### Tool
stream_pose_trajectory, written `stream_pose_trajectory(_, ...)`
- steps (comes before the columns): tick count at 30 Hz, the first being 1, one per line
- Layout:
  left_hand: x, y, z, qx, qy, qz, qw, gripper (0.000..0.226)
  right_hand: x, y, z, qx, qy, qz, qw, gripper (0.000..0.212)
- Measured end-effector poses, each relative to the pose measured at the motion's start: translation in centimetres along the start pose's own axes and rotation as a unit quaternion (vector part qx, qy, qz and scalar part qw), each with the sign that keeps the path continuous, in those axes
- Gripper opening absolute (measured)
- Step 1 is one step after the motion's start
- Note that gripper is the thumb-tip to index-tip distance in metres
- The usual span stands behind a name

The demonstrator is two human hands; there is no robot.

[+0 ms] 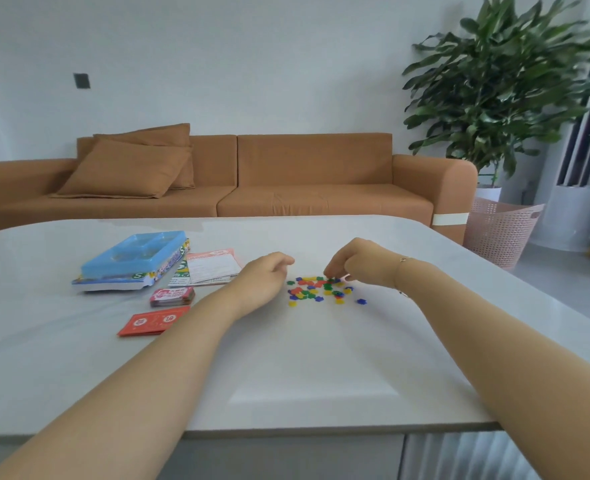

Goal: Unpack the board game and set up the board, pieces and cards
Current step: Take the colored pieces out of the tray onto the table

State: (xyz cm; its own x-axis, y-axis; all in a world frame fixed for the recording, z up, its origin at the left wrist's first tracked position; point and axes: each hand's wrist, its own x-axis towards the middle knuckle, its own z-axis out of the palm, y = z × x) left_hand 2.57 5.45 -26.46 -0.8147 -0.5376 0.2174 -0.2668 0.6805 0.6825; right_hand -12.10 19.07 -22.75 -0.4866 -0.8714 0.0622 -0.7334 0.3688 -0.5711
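On the white table point(321, 358), a blue plastic tray point(134, 252) sits on the game box point(113, 283); what its compartments hold cannot be told. Coloured pieces point(316, 291) lie loose between the hands. The right hand point(355, 263) reaches its curled fingertips into them; whether it pinches one cannot be told. The left hand point(262, 278) rests loosely curled, holding nothing. Two card stacks point(172, 296) and paper sheets point(210, 266) lie near the box.

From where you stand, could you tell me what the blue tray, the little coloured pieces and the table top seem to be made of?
Blue tray: looks like thin moulded plastic, slightly translucent, with formed compartments.
Coloured pieces: probably hard plastic, with bright uniform colours and identical shapes.
Table top: smooth pale surface with a soft sheen, possibly stone or laminate; the view leaves it open.
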Motion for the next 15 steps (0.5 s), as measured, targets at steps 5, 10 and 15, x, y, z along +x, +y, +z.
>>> stream_pose_trajectory(5, -0.4, 3.1, 2.4, -0.006, -0.061, -0.029, 0.998, 0.048, -1.9, -0.3, -2.3, 0.012, 0.178, -0.065, 0.982, 0.05)
stream_pose_trajectory(10, -0.5, 5.5, 5.3, 0.076, -0.101, -0.001, 0.992, 0.04, -4.1, 0.6, -5.4, 0.005, 0.228, -0.078, 0.971, 0.046)
stream_pose_trajectory(15, 0.1, 5.1, 6.5, 0.165, -0.085, 0.024, 0.982, 0.027, -5.5, 2.6, -5.9, -0.019, 0.209, -0.046, 0.977, 0.046)
